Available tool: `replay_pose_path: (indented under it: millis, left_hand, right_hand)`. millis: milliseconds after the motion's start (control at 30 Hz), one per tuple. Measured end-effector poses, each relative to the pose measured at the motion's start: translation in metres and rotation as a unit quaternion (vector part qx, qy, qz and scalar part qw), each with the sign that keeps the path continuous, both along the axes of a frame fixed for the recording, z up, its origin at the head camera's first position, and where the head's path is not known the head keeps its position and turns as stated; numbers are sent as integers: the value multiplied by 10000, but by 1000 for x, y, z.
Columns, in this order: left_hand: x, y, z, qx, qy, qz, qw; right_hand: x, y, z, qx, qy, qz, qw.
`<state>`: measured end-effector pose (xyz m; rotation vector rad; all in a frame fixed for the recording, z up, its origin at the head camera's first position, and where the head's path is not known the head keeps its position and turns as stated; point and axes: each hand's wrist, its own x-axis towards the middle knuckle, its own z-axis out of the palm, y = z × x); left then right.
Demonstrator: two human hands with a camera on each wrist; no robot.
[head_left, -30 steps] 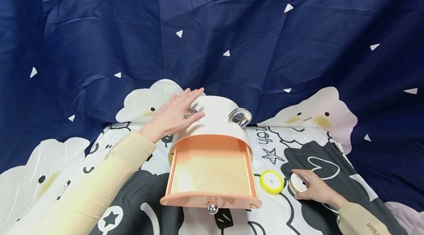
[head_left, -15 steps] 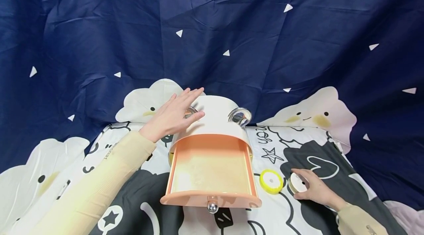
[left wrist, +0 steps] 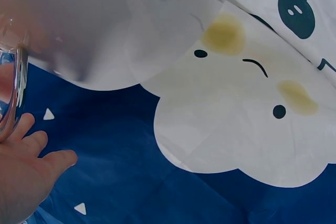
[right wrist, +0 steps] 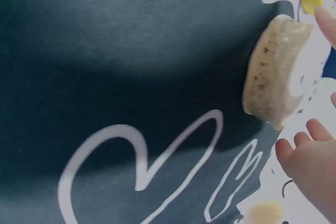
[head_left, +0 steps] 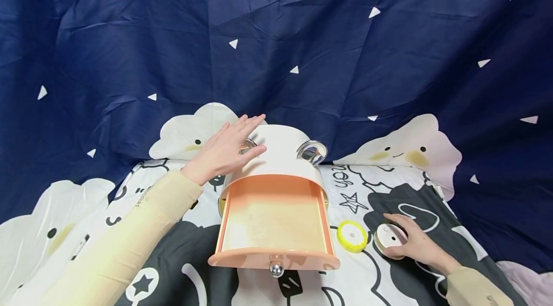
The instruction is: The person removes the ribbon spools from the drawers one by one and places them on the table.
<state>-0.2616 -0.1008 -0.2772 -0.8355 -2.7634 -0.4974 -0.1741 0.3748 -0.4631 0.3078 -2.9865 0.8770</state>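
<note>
In the head view a white box (head_left: 282, 152) with a rounded top has its peach drawer (head_left: 276, 222) pulled out, a silver knob (head_left: 277, 269) on the front. Fingers straight, my left hand (head_left: 225, 151) lies at the box's upper left, next to a shiny ring (left wrist: 20, 90). At the right, my right hand (head_left: 418, 247) is spread around a cream ribbon roll (head_left: 384, 236). The right wrist view shows this roll (right wrist: 278, 72) on the cloth, with a gap between it and the fingers. A yellow ribbon roll (head_left: 352, 236) lies flat between it and the drawer.
A second silver ring (head_left: 312, 152) stands out at the box's right. Black and white printed cloth (head_left: 259, 291) covers the surface beneath. Behind hangs a dark blue curtain (head_left: 276, 32) with white triangles and clouds along its lower part.
My right hand's fingers have loosened and spread off the cream ribbon roll, shifting slightly right. The roll now lies with its white face more visible. The left hand has stayed in place.
</note>
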Motion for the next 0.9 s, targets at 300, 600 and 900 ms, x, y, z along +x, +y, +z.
replay_pose_path:
  millis: [300,600,900]
  left_hand:
    - [-1,0,-1,1,-1,0,10000]
    - [0,-1,0,3,52,-22,10000]
    - [1,0,0,35,6,-52,10000]
  right_hand:
    - [4,-22,25,-73,743,389,9965]
    - [15,-73,56,103,1539,1066,9823]
    - [22,-104,82,-252,1657,1574,9732]
